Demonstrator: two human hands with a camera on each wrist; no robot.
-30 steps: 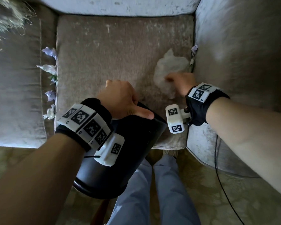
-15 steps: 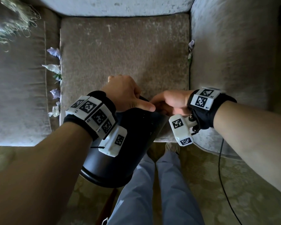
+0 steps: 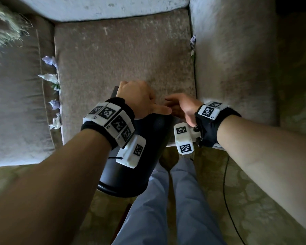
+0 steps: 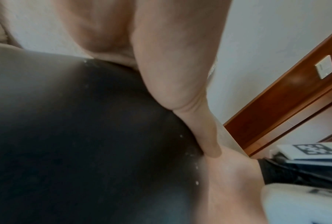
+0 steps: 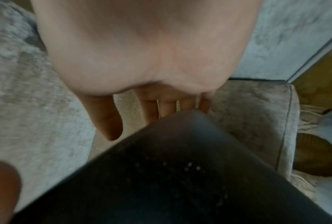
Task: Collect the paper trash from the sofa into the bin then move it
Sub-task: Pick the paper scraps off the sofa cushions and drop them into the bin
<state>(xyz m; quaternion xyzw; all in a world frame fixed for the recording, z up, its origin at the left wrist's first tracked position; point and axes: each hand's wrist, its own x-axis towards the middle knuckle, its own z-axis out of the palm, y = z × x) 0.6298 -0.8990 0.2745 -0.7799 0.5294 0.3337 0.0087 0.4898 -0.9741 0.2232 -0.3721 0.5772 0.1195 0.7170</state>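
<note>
A black bin [image 3: 154, 133] leans tilted against the front edge of the sofa seat [image 3: 124, 64], its mouth toward the cushion. My left hand [image 3: 138, 99] grips its rim from above; in the left wrist view the thumb lies along the bin's dark wall [image 4: 84, 136]. My right hand [image 3: 182, 106] hovers just right of the mouth. In the right wrist view its fingers [image 5: 107, 121] hang straight over the bin edge [image 5: 171, 174] and hold nothing. Small paper scraps [image 3: 49, 77] stick out of the left cushion gap, and one scrap [image 3: 193, 40] sits in the right gap. The bin's inside is hidden.
The sofa's right armrest [image 3: 233, 59] stands close beside my right wrist. Another seat cushion [image 3: 16, 103] lies to the left, with a fringed throw [image 3: 4, 29] at the far left corner. My legs [image 3: 166, 209] stand on patterned carpet; a black cable [image 3: 226, 191] trails at the right.
My right hand took the crumpled white paper off the seat, brought it to the bin mouth, and now has straight, empty fingers. The paper is out of sight. The left hand kept its grip.
</note>
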